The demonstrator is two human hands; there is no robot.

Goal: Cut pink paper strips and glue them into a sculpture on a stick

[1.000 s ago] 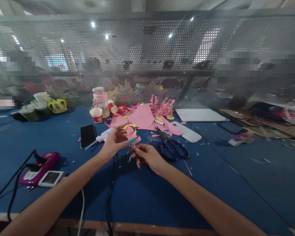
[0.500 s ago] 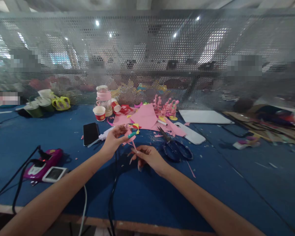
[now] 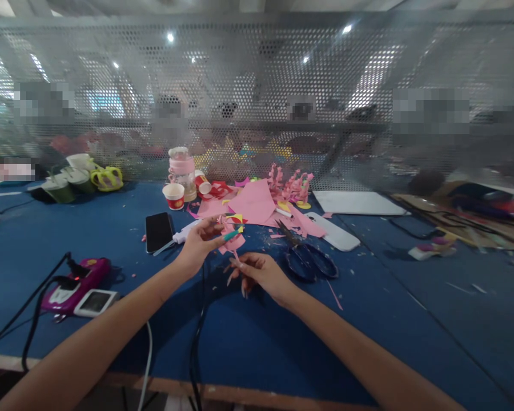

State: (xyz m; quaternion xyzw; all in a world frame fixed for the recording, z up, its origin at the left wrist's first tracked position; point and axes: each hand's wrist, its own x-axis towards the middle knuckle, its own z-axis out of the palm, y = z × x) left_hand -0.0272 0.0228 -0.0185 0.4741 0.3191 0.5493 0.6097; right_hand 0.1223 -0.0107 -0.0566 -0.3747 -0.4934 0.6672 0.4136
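Observation:
My left hand (image 3: pixel 197 245) is closed in a pinch on a small pink paper craft (image 3: pixel 231 242) held above the table. A yellow piece (image 3: pixel 236 218) shows at the craft's top. Along my left thumb lies a slim teal shape (image 3: pixel 232 234); whether it is a nail or a separate thing I cannot tell. From below, my right hand (image 3: pixel 259 274) pinches the thin pink paper strip at the craft's lower end between thumb and forefinger, its other fingers loosely curled. To the right of that hand, blue-handled scissors (image 3: pixel 310 262) rest on the table with their blades apart.
Pink paper sheets (image 3: pixel 251 202) and scraps lie ahead, with pink paper flowers (image 3: pixel 295 185) standing behind. A black phone (image 3: pixel 159 231), a paper cup (image 3: pixel 173 197) and a bottle (image 3: pixel 182 171) are left of centre. A purple power strip (image 3: pixel 79 285) with cables sits nearer left.
The pink craft has turned between my hands: its pink face shows wider and the yellow piece looks narrower and tilted. Both hands stay in nearly the same place.

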